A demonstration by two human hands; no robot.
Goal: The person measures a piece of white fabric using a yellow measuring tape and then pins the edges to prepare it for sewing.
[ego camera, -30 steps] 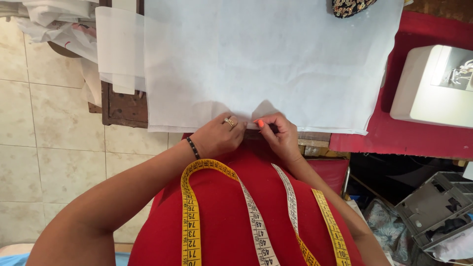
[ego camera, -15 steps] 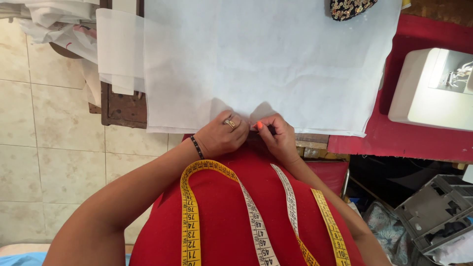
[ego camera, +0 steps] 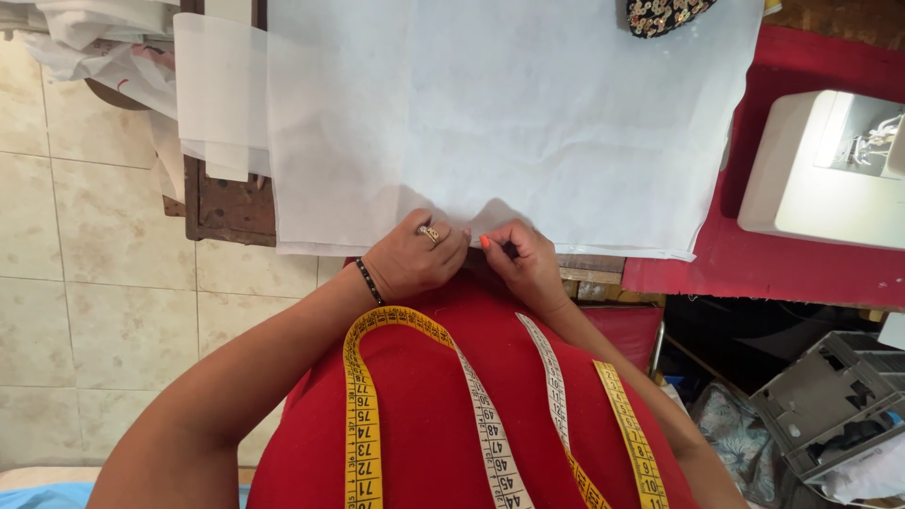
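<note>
Both hands pinch the near edge of the white fabric sheet [ego camera: 509, 113], whose long axis runs left-right across the upper frame. Left hand [ego camera: 415, 259] and right hand [ego camera: 518, 259] sit curled, fingers nearly closed, just beside each other at centre.

We list the white fabric sheet [ego camera: 509, 113] as cut off by the top edge, its near hem hidden under both hands. The left hand [ego camera: 415, 259] and right hand [ego camera: 518, 264] curl at that hem with fingertips tucked out of view, so we cannot tell what they pinch. The dark sequined piece [ego camera: 665, 13] shows only its lower part at the top edge. The white sewing machine [ego camera: 825, 170] runs off the right edge. The tape measure [ego camera: 363, 415] leaves at the bottom edge. The grey plastic tray [ego camera: 830, 405] is cropped at the lower right, its contents too dim for us to identify.
</note>
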